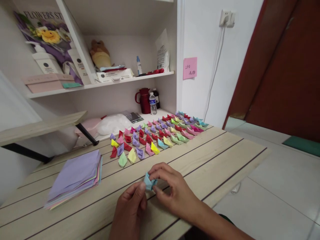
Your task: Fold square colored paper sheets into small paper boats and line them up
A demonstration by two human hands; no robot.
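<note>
Between my two hands, above the near part of the table, is a light blue folded paper boat. My left hand pinches its near left end between thumb and forefinger. On the other side, my right hand grips it with the thumb below and the fingers on top. Beyond my hands stand rows of small folded paper boats in red, purple, yellow, green, pink and blue. To the left lies a stack of coloured paper sheets, a purple one on top.
The striped wooden table ends at the right above a tiled floor. A small raised shelf stands at the left. At the back are a red jug, a water bottle and a white plastic bag, below white shelving.
</note>
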